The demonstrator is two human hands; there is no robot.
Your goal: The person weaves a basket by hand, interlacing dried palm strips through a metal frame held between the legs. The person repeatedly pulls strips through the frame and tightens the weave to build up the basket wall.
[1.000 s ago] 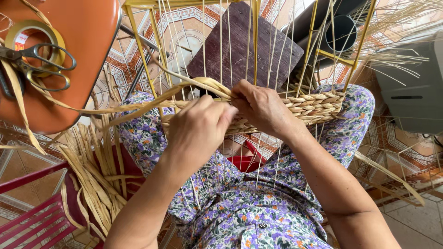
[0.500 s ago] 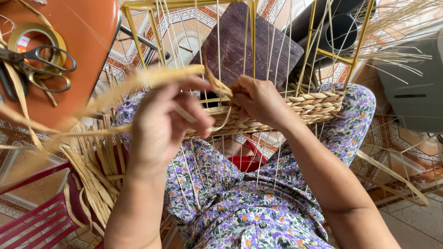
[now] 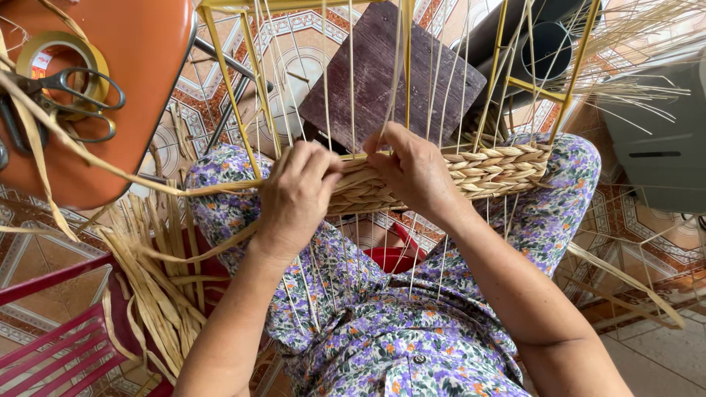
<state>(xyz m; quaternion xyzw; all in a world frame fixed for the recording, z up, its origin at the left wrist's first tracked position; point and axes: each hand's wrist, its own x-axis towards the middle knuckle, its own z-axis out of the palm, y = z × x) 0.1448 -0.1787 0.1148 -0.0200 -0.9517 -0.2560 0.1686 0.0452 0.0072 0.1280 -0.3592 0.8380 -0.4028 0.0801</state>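
On the lap, the basket [image 3: 485, 173] has only a few woven rows on its yellow frame [image 3: 228, 81]; both hands, left [image 3: 298, 195] and right [image 3: 415, 169], pinch a straw strip [image 3: 110, 169], most uprights bare.

Floor's done in patterned tiles [image 3: 294, 44], orange, white and teal with star-like shapes, pretty bright daylight all over. There's an orange plastic chair [image 3: 125, 66] at upper left, a dark wooden stool [image 3: 434, 66] up top, a red slatted seat [image 3: 51, 353] at lower left and a grey box-like unit [image 3: 654, 140] on the right.
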